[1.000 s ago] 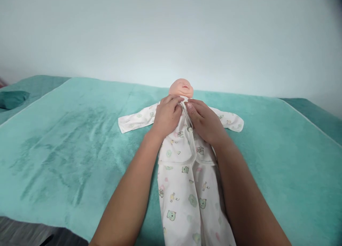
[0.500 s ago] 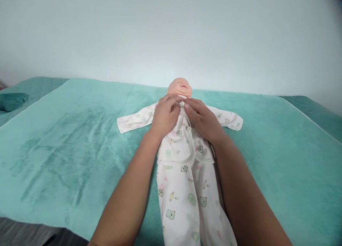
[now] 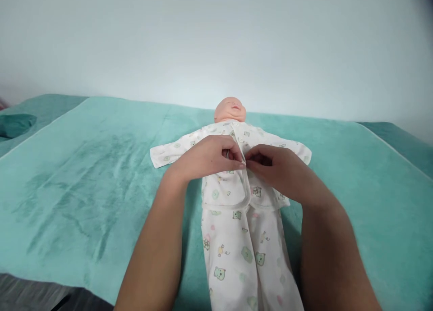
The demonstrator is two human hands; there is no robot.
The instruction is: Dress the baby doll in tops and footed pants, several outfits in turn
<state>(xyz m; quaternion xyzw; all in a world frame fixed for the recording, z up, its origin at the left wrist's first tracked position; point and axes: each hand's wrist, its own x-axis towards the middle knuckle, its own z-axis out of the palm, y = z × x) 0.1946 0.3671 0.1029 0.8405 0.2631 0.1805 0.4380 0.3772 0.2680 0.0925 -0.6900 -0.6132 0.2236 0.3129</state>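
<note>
A baby doll (image 3: 230,109) lies on its back, head toward the wall and arms out to the sides. It wears a white printed baby jacket (image 3: 221,191) and matching trousers (image 3: 233,257). My left hand (image 3: 213,155) pinches the jacket's front edge at mid-chest between thumb and fingers. Opposite it, my right hand (image 3: 275,166) pinches the same front opening from the other side, fingertips nearly meeting the left ones. The fastening between my fingertips is hidden.
A turquoise plush cover (image 3: 84,189) spreads under the doll. Behind it rises a pale wall (image 3: 216,40). At the far left lies a dark green cloth bundle (image 3: 16,125). Grey flooring (image 3: 30,295) shows at the lower left.
Both hands have come down from the upper chest near the neck to the mid-chest. Lying flat before, they now pinch the jacket's front edges, and the collar area shows.
</note>
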